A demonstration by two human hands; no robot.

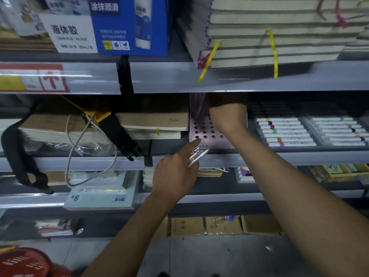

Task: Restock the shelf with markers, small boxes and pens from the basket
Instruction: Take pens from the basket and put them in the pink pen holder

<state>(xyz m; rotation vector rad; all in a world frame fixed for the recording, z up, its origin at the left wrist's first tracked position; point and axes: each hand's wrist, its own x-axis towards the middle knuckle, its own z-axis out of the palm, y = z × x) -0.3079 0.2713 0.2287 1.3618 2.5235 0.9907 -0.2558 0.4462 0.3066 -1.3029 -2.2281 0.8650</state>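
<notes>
- The shelf runs across the whole view in grey tiers; the perforated pink pen holder on its middle tier serves as the landmark here.
- Above the holder, a bundle of striped notebooks tied with yellow straps sits on the upper tier, and the edge of that tier overhangs the holder and hides its top.
- Left of the holder lie stacked brown notebooks, with a black strap and a loose white cord in front of them.
- Right of the holder lie trays of markers, their long axes running left to right.
- Far below and left of the holder, a red basket shows at the corner.
- The right hand reaches into the holder from above; its fingers are hidden, so their state cannot be told.
- The left hand, just below the holder, grips clear pens, forefinger extended toward the holes.
- The pens slant up and right, tips toward the holder's front.
</notes>
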